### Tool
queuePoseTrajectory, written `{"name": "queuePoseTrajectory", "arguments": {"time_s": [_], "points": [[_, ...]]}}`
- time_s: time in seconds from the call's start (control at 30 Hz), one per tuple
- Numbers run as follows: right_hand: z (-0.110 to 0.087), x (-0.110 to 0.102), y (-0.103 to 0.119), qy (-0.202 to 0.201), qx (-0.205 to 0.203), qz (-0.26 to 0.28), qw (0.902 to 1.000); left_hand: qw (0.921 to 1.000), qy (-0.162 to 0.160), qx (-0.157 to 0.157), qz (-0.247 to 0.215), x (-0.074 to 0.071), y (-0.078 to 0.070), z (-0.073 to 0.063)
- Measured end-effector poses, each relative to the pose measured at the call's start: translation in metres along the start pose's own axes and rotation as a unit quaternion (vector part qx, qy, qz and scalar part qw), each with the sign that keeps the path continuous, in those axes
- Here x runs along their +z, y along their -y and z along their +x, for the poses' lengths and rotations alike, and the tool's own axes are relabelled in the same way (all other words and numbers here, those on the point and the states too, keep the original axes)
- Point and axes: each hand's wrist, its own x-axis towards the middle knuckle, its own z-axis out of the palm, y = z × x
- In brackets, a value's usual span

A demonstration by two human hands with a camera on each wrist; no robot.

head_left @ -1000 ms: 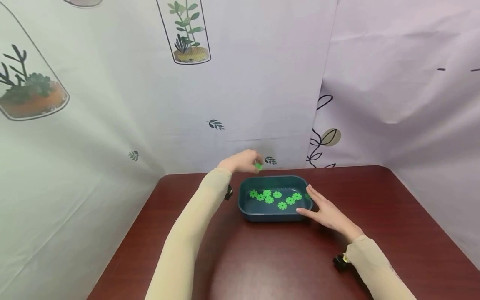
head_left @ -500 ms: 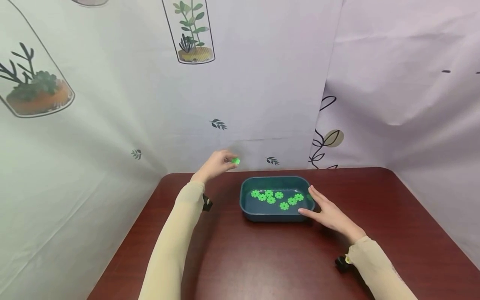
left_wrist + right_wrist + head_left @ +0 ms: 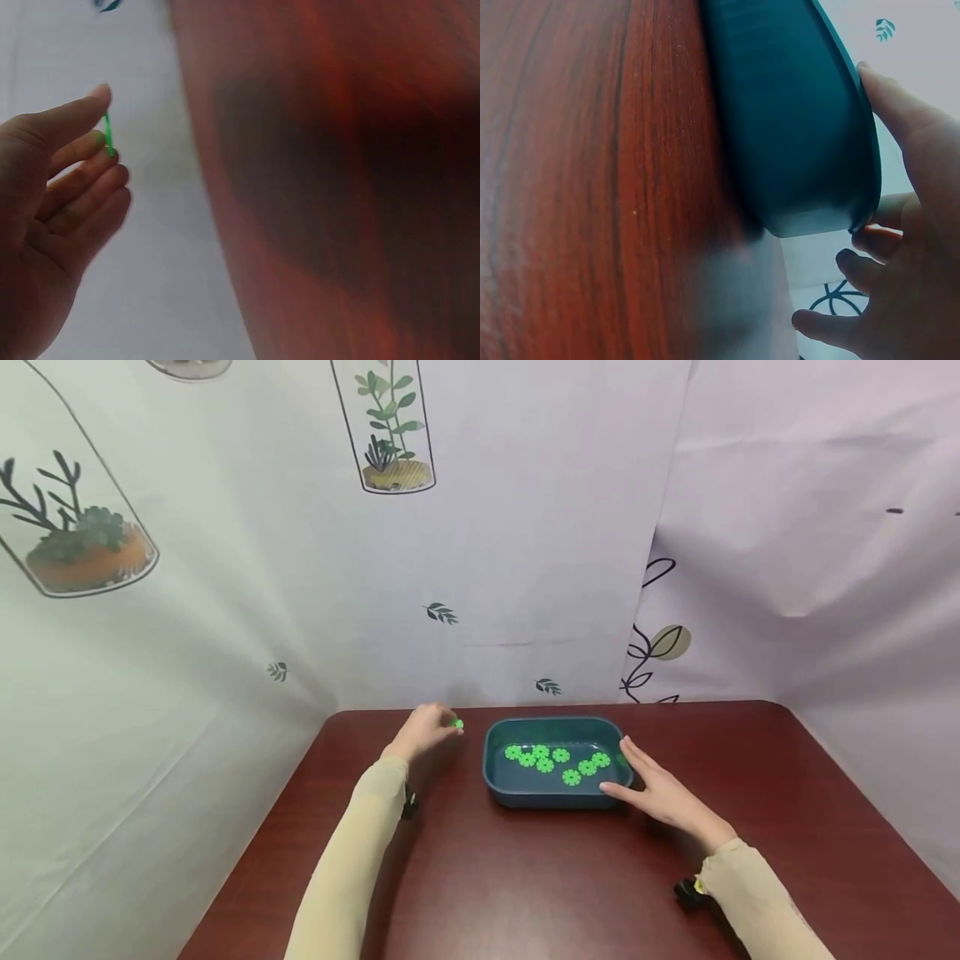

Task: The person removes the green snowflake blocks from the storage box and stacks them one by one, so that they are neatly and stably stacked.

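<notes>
So my left hand (image 3: 423, 731) is pinching one little green disc (image 3: 109, 136) between thumb and fingertips, left of the blue tray (image 3: 555, 800), near the far edge of the table (image 3: 510, 877). More green flower pieces (image 3: 545, 766) lie in the tray. My right hand (image 3: 663, 789)'s spread pretty loose, touching the tray's right end.

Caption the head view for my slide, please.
Left hand pinches a green disc; right hand touches a tray of discs.

Curtained-off workspace, room type beyond indeterminate: creased, plant-printed cloth (image 3: 525, 543) hangs along the left, far and right sides of a red-brown table (image 3: 510, 893).
</notes>
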Motion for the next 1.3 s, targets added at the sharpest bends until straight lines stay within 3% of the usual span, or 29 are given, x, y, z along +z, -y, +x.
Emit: {"name": "queuePoseTrajectory", "arguments": {"time_s": [0.1,0.4,0.83,1.3], "points": [[0.000,0.001,0.000,0.001,-0.002,0.002,1.0000,0.9996,0.023,-0.015,0.010,0.010,0.005,-0.003],[0.000,0.000,0.001,0.002,0.000,0.006,1.0000,0.9984,0.045,-0.026,0.020,0.026,0.016,-0.004],[0.002,-0.004,0.004,0.002,-0.004,0.011,0.9999,0.9987,0.043,-0.023,0.012,0.027,0.021,-0.003],[-0.001,0.000,0.000,0.002,0.001,0.010,0.9999,0.9978,0.043,-0.045,-0.024,0.035,0.026,-0.006]]}}
